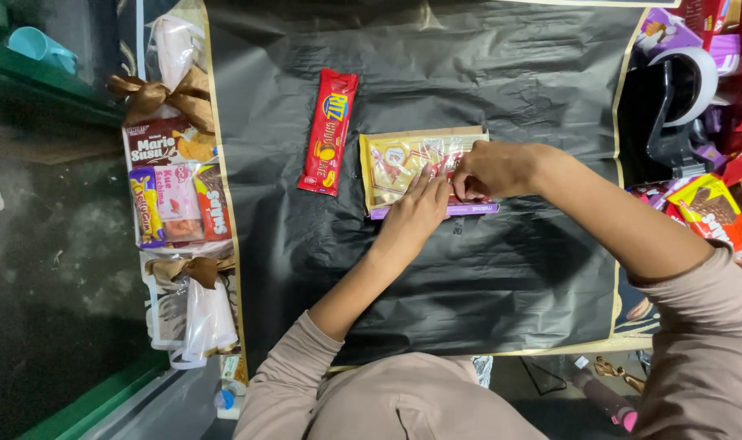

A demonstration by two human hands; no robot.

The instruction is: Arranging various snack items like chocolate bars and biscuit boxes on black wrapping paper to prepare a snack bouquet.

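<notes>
Two bare hands were at work: the left hand [417, 210] and the right hand [491, 169], both pressed on a stack of snack packs. That stack showed two layers, one yellow pack [403, 163] on top and one purple-edged pack [436, 211] beneath. One red cracker sleeve [328, 130] lay alone, just left of the grip. One black plastic sheet [436, 73] covered the floor. Further left of the grip sat one wrapped gift bundle [175, 200], tied with two brown ribbon bows [155, 94] [193, 267]. Right of the grip stood one tape dispenser [682, 98], and beside it a heap of snack packets [717, 212] too jumbled to count.
</notes>
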